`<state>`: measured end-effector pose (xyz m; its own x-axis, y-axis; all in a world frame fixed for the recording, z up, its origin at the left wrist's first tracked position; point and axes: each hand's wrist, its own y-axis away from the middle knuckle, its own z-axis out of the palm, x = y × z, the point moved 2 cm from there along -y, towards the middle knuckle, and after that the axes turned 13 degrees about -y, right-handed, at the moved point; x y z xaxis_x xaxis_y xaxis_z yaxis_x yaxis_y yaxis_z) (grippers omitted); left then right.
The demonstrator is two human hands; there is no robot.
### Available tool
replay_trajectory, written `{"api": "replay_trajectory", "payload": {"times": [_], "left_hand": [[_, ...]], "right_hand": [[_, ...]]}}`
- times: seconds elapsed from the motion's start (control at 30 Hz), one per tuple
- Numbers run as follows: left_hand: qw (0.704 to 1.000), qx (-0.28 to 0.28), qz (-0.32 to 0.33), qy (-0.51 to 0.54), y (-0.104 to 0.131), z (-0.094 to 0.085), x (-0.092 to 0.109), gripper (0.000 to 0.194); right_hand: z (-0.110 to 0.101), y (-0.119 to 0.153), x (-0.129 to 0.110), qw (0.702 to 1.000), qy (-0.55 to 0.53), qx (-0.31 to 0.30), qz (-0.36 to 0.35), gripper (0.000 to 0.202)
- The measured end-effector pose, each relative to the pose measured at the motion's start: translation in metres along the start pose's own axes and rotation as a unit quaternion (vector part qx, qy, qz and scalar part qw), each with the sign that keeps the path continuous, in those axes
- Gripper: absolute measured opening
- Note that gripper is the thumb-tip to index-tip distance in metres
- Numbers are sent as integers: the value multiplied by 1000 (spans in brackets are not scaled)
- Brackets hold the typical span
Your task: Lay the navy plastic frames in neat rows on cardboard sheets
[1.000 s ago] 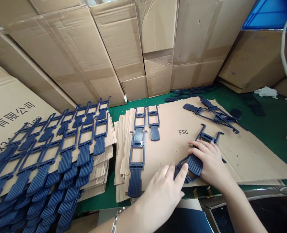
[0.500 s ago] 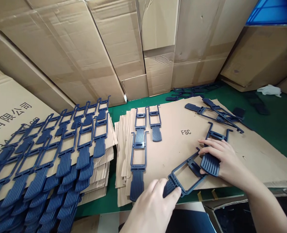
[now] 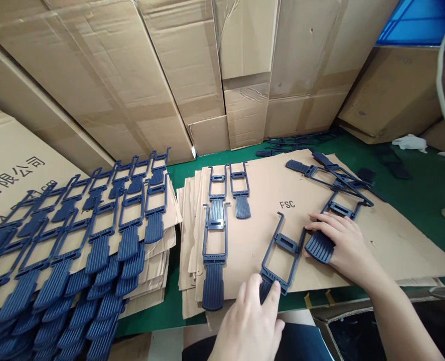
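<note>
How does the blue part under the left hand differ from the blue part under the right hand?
The left part points nearly straight away; the right part slants right. The left hand covers its ribbed end; the right hand leaves its ribbed end visible. Both lie flat on cardboard.

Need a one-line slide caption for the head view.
Left hand and right hand each press a blue plastic frame flat on the FSC cardboard sheet, beside stacked sheets of laid-out frames.
</note>
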<state>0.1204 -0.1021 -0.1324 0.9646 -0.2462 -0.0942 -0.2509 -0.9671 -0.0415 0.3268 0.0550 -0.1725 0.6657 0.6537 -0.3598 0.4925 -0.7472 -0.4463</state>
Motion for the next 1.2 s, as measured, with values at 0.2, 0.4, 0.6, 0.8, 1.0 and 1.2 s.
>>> {"api": "replay_trajectory", "payload": {"times": [0.2,0.4,0.6,0.8,1.0,1.2], "left_hand": [[998,1,28,-53,-3,-1,3,80],[980,124,94,-122,-5,-3,-2,48],[950,239,147,-138,-2,1,-2,39],[930,337,87,-117,13,16,2,31],[958,263,55,-102,16,13,-12,38],[965,243,24,-96,13,17,-10,43]], "right_hand": [[3,0,-2,1000,23,-6,6,52],[5,1,-1,999,33,-7,8,47],[4,1,-3,999,33,-12,15,40],[3,1,-5,999,37,-9,29,38],[4,1,-5,999,40,-9,31,39],[3,0,-6,999,37,-5,31,37]]}}
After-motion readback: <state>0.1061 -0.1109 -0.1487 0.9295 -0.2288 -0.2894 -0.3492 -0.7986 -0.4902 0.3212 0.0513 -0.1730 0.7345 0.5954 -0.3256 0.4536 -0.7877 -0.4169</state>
